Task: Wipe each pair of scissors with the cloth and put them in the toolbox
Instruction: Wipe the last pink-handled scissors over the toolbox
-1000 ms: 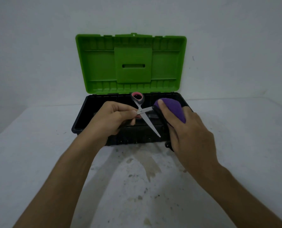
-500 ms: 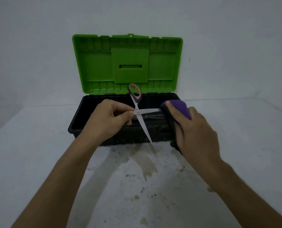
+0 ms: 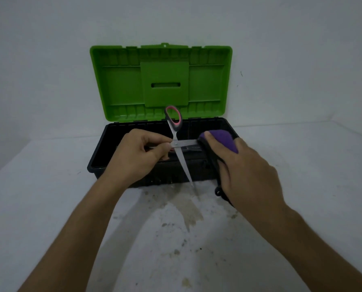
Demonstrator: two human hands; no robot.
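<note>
Pinching the scissors [image 3: 177, 144] right by the pivot, the left hand [image 3: 138, 157] keeps them held over the open toolbox [image 3: 100, 159], blades spread wide apart. One blade points down past the box's front wall toward the stained table [image 3: 49, 197], the other runs sideways into the purple cloth [image 3: 224, 142]. The right hand [image 3: 243, 171] grips that cloth, folded around the sideways blade, thumb on top. A grey and pink handle loop sticks up in front of the green lid [image 3: 161, 81], which stands upright behind the black base. The toolbox sits near the table's far edge, by the wall.
</note>
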